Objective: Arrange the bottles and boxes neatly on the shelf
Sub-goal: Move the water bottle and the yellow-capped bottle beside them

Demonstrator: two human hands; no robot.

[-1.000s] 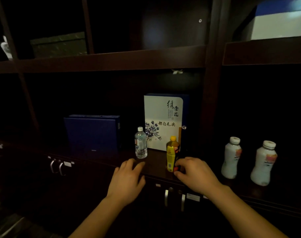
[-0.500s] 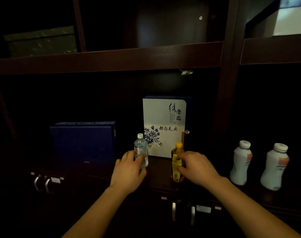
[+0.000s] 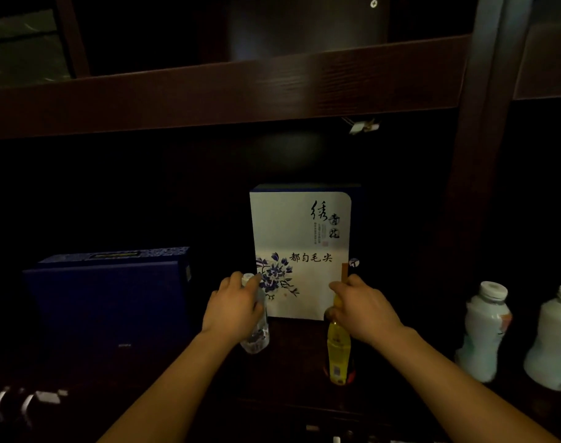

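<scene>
Your left hand [image 3: 232,310] and right hand [image 3: 362,310] are bare: no gloves, rings or watch. Both forearms are uncovered, no sleeve visible below the white box [image 3: 300,251].

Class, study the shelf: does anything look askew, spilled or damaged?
Nothing spilled or damaged shows. The clear water bottle in the left hand tilts; the yellow-labelled bottle in the right hand stands upright.
</scene>
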